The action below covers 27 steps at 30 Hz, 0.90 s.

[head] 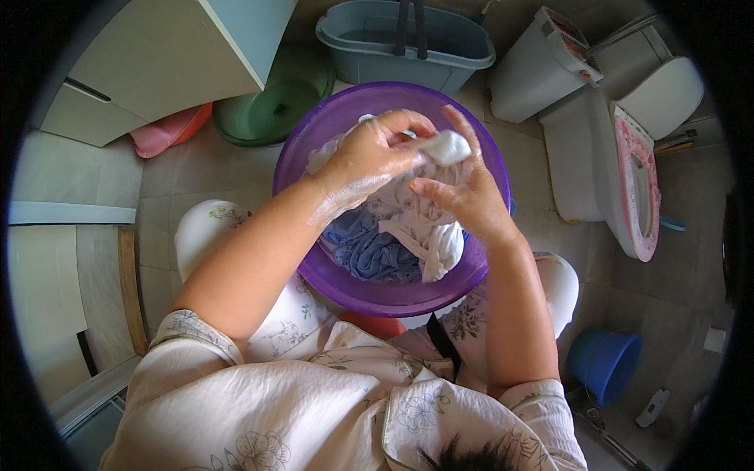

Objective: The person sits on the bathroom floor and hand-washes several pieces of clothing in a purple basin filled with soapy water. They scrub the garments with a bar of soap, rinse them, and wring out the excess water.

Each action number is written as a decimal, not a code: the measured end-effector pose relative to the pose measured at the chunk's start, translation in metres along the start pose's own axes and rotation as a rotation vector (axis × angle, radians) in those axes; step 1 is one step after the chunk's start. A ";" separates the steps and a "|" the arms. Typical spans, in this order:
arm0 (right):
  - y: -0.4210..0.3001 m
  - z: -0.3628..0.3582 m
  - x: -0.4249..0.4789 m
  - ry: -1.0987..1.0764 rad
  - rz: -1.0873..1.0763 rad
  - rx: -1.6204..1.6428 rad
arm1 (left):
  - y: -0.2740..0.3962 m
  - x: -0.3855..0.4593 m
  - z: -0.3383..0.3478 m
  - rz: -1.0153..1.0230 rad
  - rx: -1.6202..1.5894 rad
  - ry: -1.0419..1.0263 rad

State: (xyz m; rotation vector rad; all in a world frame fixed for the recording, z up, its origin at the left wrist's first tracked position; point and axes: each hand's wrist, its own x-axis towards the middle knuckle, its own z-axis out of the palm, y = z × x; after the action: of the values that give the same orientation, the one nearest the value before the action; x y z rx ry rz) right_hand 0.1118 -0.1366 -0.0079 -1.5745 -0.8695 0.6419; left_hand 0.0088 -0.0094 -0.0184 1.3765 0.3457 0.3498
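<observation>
Soapy and wet, my left hand (377, 147) holds a small white item (449, 148) over a purple basin (392, 303). The item is slightly blurred; I cannot tell whether it is cloth or soap. My right hand (471, 185) is at its right side, thumb and fingers spread, with the fingers against or just beside the item. White cloth (442, 247) lies bunched in the basin below my hands. Blue fabric (377, 247) with a lacy edge is heaped at the basin's near left. My forearms hide parts of the rim.
Beyond the basin are a grey-blue bucket (406, 62) and a green basin (288, 100). A pink basin (168, 132) sits under a cabinet (147, 53) at left. To the right stand a waste bin (524, 70), a toilet (580, 153) and a blue bucket (607, 362).
</observation>
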 end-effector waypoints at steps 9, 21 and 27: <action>-0.016 -0.024 0.001 0.094 0.268 0.605 | -0.004 -0.002 -0.004 0.101 0.034 -0.178; -0.016 -0.073 0.016 0.035 -0.168 1.230 | -0.025 -0.015 -0.002 -0.253 -0.585 -0.055; -0.018 -0.038 0.001 0.172 0.034 0.906 | 0.000 -0.003 0.002 -0.181 -1.052 0.133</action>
State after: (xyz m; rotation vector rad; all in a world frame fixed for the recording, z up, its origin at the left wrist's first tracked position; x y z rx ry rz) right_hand 0.1395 -0.1565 0.0173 -0.8017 -0.3251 0.7656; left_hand 0.0075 -0.0127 -0.0183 0.2901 0.3180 0.3890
